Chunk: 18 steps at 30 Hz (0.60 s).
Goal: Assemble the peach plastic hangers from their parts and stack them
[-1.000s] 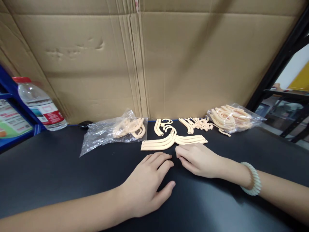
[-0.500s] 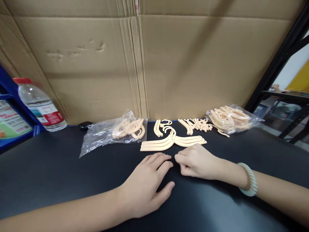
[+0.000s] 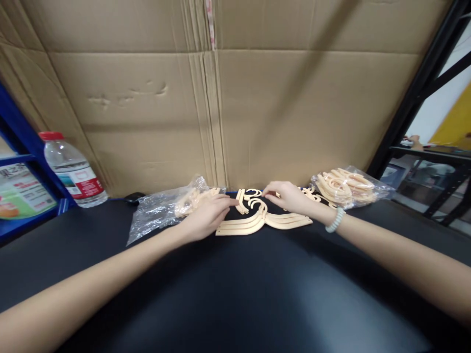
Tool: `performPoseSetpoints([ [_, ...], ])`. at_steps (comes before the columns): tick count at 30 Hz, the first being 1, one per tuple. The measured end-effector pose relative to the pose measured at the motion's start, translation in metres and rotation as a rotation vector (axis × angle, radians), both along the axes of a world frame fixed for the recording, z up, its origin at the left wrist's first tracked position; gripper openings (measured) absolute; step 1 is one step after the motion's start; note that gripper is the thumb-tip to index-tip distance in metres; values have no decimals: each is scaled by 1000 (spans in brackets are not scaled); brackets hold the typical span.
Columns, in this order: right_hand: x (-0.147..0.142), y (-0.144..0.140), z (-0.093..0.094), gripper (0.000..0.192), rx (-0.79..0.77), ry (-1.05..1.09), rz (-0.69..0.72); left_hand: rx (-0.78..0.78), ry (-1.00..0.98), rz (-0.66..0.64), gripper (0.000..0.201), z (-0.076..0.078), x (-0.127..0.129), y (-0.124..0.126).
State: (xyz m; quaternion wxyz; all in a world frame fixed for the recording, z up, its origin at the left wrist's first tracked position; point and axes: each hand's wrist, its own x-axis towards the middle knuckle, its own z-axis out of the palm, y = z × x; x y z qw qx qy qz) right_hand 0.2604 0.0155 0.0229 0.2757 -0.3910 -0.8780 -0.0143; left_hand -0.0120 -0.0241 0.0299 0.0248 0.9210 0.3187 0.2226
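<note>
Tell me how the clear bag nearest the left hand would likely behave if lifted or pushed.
The clear bag is probably floppy, since its thin film lies crumpled. Its weight would likely hang to one side, as the cream pieces bunch at the end nearest the left hand. The film may feel slippery, given its glossy shine.

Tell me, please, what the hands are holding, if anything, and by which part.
It cannot be told for the left hand, which is at the short curved pieces; the right hand, near the hooks, shows nothing held.
</note>
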Motion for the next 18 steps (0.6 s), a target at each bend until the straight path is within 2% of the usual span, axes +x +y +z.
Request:
performPoseSetpoints([
  [2,-2,26,1,18,-23,-32,-2,-16,63,-36,40,-1,-10,15],
  [5,-13,55,-1,18,-65,-85,24,-42,129,-77,46,-7,-18,24],
  [9,-30,72,-5,4,-114,-102,58,-73,170,-122,52,-15,-21,25],
  [10,-33,73,-5,7,-121,-83,59,-75,169,-127,52,-17,-21,25],
  [12,-34,73,-4,12,-123,-8,54,-71,148,-125,52,-19,-21,26],
  [14,-31,69,-2,9,-106,118,35,-59,108,-120,51,-21,-20,27],
  [18,-22,51,3,14,-58,489,-81,-22,41,-107,47,-25,-20,30],
])
